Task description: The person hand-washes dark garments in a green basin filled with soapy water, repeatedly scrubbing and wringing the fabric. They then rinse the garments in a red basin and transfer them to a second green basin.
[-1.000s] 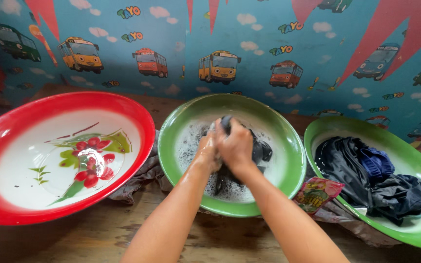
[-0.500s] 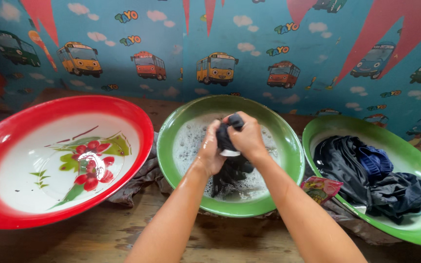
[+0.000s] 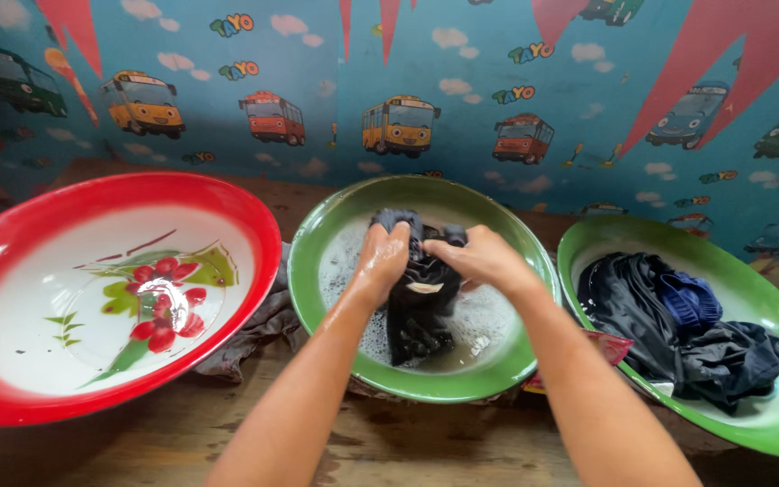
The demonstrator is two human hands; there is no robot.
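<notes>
A dark wet garment [image 3: 418, 307] hangs bunched over soapy water in the middle green basin [image 3: 317, 239]. My left hand [image 3: 383, 259] grips its upper left part. My right hand [image 3: 477, 256] grips the upper right part, close against the left. Both hands are wet and held above the basin's centre, with the cloth's lower end trailing into the suds.
A large red-rimmed white basin with a flower print [image 3: 11, 397] sits at the left. Another green basin [image 3: 768, 433] at the right holds a pile of dark and blue clothes [image 3: 678, 325]. A small red packet [image 3: 613, 346] lies between the green basins. All rest on a wooden surface [image 3: 191, 428] against a wall covered in cartoon buses.
The hands have lifted the garment out of the suds and spread slightly apart, stretching the cloth between them. The basins have not moved.
</notes>
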